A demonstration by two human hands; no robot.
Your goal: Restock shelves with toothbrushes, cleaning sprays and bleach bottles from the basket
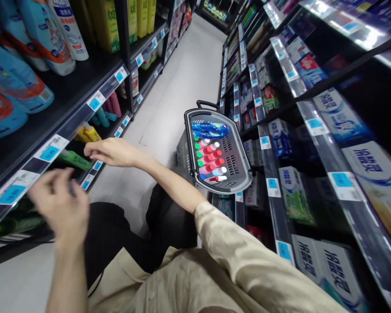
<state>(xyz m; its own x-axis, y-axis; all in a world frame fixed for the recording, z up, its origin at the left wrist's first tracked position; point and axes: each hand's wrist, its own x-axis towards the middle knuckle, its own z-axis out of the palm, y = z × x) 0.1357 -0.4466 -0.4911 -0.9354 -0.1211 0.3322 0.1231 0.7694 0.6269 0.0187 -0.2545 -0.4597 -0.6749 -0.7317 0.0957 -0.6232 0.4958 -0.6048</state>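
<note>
My left hand (61,202) is blurred by motion in front of the left shelf edge, near its price labels. Its fingers are bent but apart, and I see nothing in them. My right hand (115,152) reaches across to the same lower shelf with its fingers curled together; whatever they may hold is hidden. Just beyond it is a yellow bottle (90,133). A green bottle (74,159) lies between my two hands, close to my right fingertips.
A grey shopping basket (182,152) with several red and white bottles (211,158) and a blue package (210,129) stands in the aisle. Blue bottles (48,39) fill the upper left shelf. Boxed goods (295,195) line the right shelves. Pale floor (192,56) runs ahead.
</note>
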